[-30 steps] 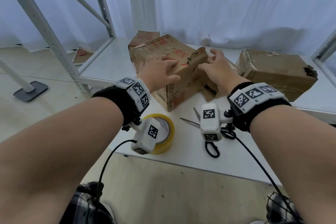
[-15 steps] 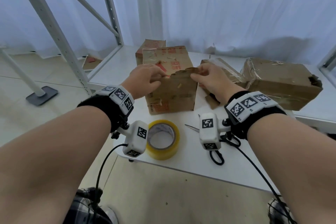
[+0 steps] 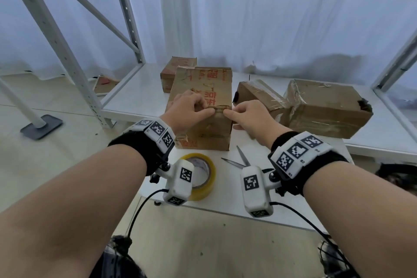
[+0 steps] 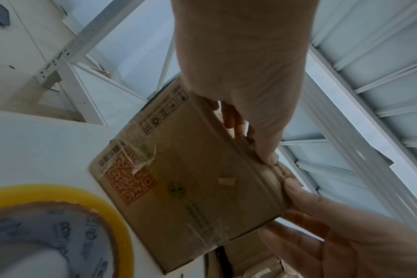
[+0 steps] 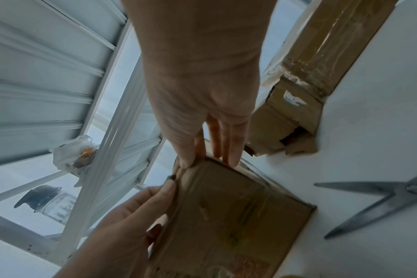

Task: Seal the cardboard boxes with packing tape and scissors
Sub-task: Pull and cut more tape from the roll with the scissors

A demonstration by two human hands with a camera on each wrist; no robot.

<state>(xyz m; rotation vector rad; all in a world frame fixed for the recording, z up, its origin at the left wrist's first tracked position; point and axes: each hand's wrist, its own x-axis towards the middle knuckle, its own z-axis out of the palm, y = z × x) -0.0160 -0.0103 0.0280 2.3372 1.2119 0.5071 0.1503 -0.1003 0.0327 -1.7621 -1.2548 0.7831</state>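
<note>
Both hands, left hand (image 3: 189,108) and right hand (image 3: 252,117), pinch the box (image 3: 203,128) top edge mid-frame; only the left wrist view shows its orange QR code (image 4: 129,180), lower left.

Under my fingers (image 3: 198,106) the box (image 3: 203,128) is matt, creased cardboard; scissors (image 5: 379,199) are dull metal, tape roll (image 3: 203,176) glossy plastic, worktop (image 3: 225,198) smooth white.

Both forearms reach forward, left hand (image 3: 190,109) and right hand (image 3: 252,117) each closed in a pinching grip, thumbs nearly meeting.
</note>
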